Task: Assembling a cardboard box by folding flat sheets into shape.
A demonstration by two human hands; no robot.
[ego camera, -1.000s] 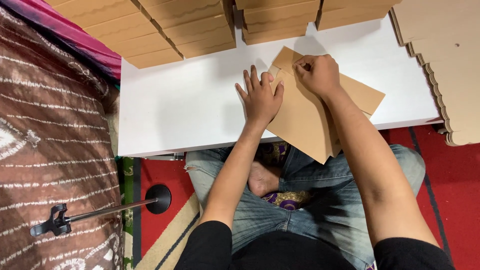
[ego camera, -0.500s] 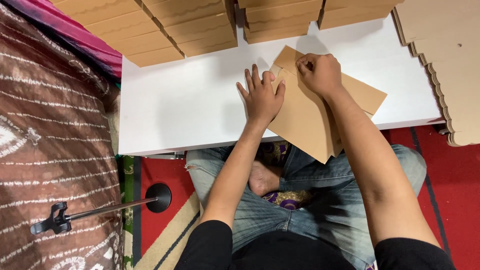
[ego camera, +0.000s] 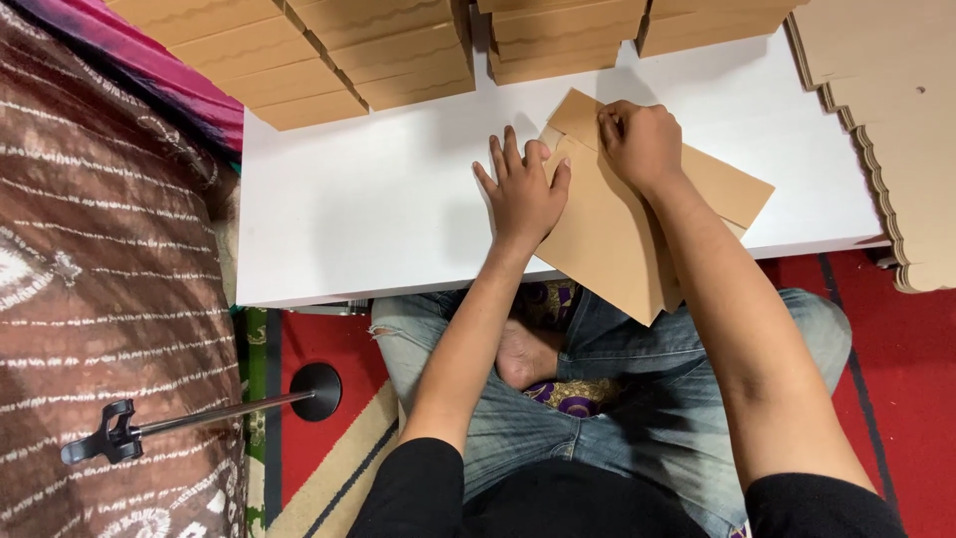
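From my feed I see the left hand [ego camera: 523, 194] lying flat, palm down and fingers spread wide, pressing on the near-left part of a brown paper envelope [ego camera: 617, 234] that rests on the white table [ego camera: 378, 209]; it grips nothing, it only weighs the sheet down. Just to the right of it, the right hand [ego camera: 642, 139] is curled, knuckles up, with its fingertips pinched onto the folded flap at the envelope's far corner; I cannot tell how much paper sits between thumb and fingers, since the hand hides the fold. The two hands are near each other, the left thumb almost at the crease that the right hand bears on. The envelope lies skewed under both hands, its near corner hanging over the table edge above my lap and blue jeans [ego camera: 637, 418], and its right corner pointing away from the right forearm. Beyond the hands, along the far side of the table, stand stacks of flat cardboard pieces [ego camera: 398, 50], well apart from the fingers. To the right of the right hand, off the table's end, another pile of scallop-edged cardboard sheets [ego camera: 886, 120] rises. Far left of the left hand lies a brown patterned fabric [ego camera: 100, 299], with a black stand [ego camera: 199, 413] on the red floor mat [ego camera: 309, 438].
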